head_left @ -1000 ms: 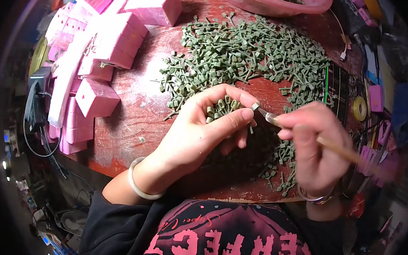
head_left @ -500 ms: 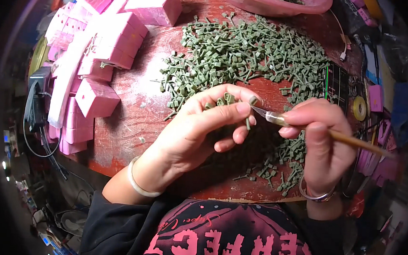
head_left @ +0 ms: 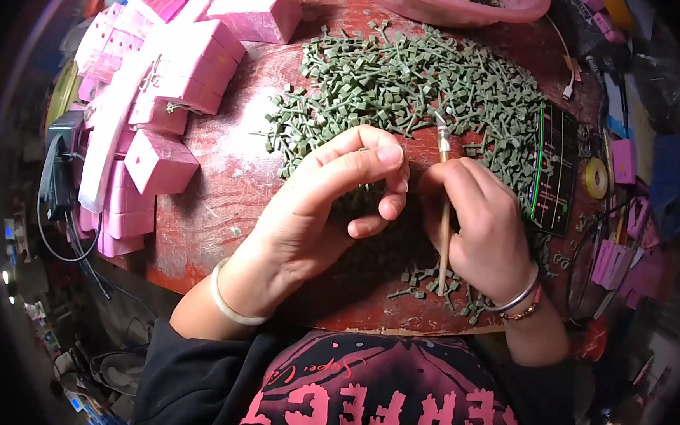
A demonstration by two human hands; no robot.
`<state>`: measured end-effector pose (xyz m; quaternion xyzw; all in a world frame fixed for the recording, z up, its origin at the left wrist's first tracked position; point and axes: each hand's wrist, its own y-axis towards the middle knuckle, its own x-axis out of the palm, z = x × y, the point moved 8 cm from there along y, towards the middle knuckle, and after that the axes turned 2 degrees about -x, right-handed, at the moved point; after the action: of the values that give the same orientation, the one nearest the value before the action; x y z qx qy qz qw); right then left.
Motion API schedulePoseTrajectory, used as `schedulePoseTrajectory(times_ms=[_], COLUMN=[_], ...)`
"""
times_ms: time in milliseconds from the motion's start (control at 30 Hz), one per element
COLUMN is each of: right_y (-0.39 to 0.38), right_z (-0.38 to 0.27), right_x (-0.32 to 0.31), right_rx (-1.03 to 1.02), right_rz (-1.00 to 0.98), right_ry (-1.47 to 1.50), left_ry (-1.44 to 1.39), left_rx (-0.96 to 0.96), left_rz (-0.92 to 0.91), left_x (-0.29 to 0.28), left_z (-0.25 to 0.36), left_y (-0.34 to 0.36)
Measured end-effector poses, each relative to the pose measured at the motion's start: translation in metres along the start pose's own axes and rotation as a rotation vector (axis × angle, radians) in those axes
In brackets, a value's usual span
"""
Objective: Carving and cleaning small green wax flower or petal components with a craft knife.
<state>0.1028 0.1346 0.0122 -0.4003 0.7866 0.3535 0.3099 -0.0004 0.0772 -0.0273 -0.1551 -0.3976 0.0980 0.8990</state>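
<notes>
My left hand [head_left: 310, 187] is curled over the table, with the thumb laid against the bent index finger. The small green pieces it held a moment earlier are now hidden by its fingers. My right hand [head_left: 484, 217] is closed around a craft knife [head_left: 443, 250] with a slim light-brown handle and a metal collar. Its short blade points away from me, toward a large pile of small green stemmed pieces [head_left: 410, 76]. More loose green pieces [head_left: 421, 284] lie near the table's front edge, partly shaded by my hands.
Pink blocks [head_left: 197, 63] are stacked along the left side. At the far edge stands a pink basin [head_left: 454, 9]. A dark phone-like screen [head_left: 553, 171] lies right of my right hand, near a yellow tape roll [head_left: 596, 178]. A black adapter [head_left: 63, 153] with cables sits far left.
My right hand has drawn away from the left and turned, so the knife blade now points away from me. It no longer covers the dark screen. The left fingers have curled inward.
</notes>
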Motion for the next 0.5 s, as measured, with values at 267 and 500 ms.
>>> schedulePoseTrajectory(times_ms=[267,500], right_y=[0.003,0.001], right_z=[-0.005,-0.011], right_x=[-0.006,-0.006], right_rx=[-0.104,-0.14], right_rz=[0.069,0.066], right_ry=[0.071,-0.128], left_ry=[-0.174,-0.231], left_rx=[-0.011,-0.011], left_rz=[-0.067,-0.075], left_x=[-0.005,-0.007], left_z=[0.005,0.003], left_y=[-0.001,0.0])
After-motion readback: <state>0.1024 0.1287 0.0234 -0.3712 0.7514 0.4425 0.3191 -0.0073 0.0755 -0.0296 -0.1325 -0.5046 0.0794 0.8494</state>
